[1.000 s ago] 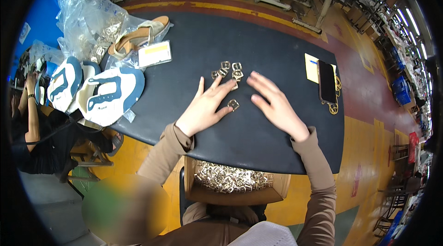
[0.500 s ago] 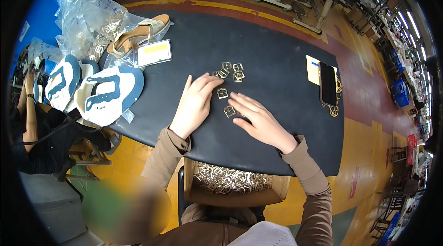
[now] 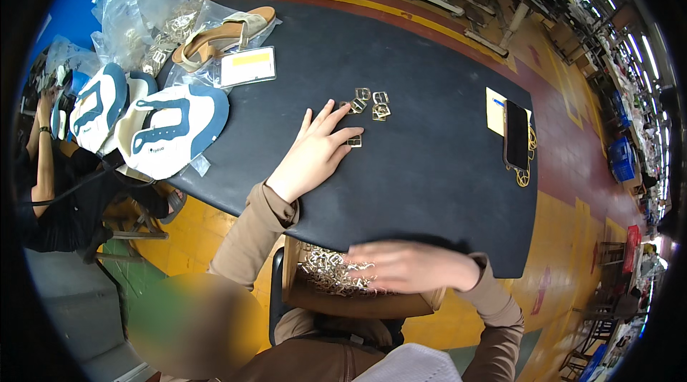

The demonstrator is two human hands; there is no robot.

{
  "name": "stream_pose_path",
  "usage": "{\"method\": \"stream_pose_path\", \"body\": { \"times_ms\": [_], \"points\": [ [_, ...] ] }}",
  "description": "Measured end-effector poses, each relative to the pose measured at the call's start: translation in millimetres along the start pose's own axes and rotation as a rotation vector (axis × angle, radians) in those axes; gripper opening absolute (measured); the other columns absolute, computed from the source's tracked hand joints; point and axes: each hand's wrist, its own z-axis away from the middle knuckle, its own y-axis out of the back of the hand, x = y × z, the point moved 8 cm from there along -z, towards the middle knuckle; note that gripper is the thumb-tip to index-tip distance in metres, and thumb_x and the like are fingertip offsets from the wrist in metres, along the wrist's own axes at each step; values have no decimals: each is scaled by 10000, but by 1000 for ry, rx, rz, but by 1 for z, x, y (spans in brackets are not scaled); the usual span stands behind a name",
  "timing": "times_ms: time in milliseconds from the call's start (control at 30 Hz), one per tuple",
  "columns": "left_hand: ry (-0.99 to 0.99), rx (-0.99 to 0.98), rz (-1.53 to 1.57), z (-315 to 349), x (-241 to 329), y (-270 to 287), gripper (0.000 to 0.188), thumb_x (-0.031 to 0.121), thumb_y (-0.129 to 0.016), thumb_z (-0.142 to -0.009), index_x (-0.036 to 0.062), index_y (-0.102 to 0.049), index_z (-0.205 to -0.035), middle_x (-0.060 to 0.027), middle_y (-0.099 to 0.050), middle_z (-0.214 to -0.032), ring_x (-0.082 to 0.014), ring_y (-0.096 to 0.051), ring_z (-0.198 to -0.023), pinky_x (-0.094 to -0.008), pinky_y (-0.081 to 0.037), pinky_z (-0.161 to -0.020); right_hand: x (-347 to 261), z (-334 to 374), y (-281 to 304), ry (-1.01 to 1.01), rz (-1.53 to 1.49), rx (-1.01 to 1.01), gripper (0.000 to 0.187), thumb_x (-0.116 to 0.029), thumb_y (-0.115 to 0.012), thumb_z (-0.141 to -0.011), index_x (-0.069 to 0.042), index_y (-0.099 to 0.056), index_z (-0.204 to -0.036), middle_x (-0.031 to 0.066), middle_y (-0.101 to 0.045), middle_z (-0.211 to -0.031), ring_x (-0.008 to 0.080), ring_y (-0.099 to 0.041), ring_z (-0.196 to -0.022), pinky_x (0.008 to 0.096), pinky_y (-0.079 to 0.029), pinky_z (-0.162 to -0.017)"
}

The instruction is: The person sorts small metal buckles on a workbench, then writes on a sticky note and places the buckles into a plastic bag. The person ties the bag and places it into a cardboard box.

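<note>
Several small metal buckles lie in a loose cluster on the dark table, just beyond my left hand. That hand rests on the tabletop with its fingers spread. One fingertip reaches the cluster's left side, and the thumb is at a single buckle, partly covering it. My right hand, smeared by motion, is over the open box below the table's near edge. Its fingers look stretched out; nothing shows in them. A heap of buckles fills the box, partly hidden by this hand.
A sandal, a label card, clear plastic bags and blue-white shoe pieces crowd the table's left end. Toward the right lie a phone and a yellow notepad. Another person sits at far left.
My right hand has moved from the tabletop down over the box. The nearest buckle, which lay beside it, is gone from the table. My left hand has spread its fingers by the remaining buckles.
</note>
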Motion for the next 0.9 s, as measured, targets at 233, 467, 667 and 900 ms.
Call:
{"method": "stream_pose_path", "body": {
  "times_ms": [233,467,667,900],
  "points": [
    [34,13,52,3,-6,5,311,163,-697,-956,115,-674,-1263,-157,-418,-1608,-450,-258,-1546,-641,-176,-1240,89,-23,136,-285,324,580,274,-128,-648,-996,-28,-705,-1244,148,-664,-1351,333,-585,-1310,427,-481,-1098],
    [47,30,70,4,-8,9,314,170,-721,-941,108,-677,-1246,-164,-432,-1594,-449,-258,-1546,-634,-180,-1243,120,-39,139,-333,521,571,276,-114,-674,-971,-27,-706,-1232,96,-666,-1218,279,-590,-1198,393,-496,-1030],
    [48,41,48,7,-6,11,309,166,-725,-934,103,-680,-1233,-162,-423,-1600,-443,-249,-1550,-632,-181,-1246,118,-22,151,-336,527,584,220,-116,-698,-950,-5,-709,-1140,70,-630,-1067,250,-588,-1037,371,-506,-919],
    [68,43,47,5,-6,12,304,170,-725,-932,100,-681,-1225,-160,-422,-1601,-439,-231,-1558,-630,-167,-1251,139,-15,181,-313,300,640,188,-99,-659,-978,-20,-728,-1133,72,-686,-1114,250,-634,-1068,355,-496,-965]
  ]
}}
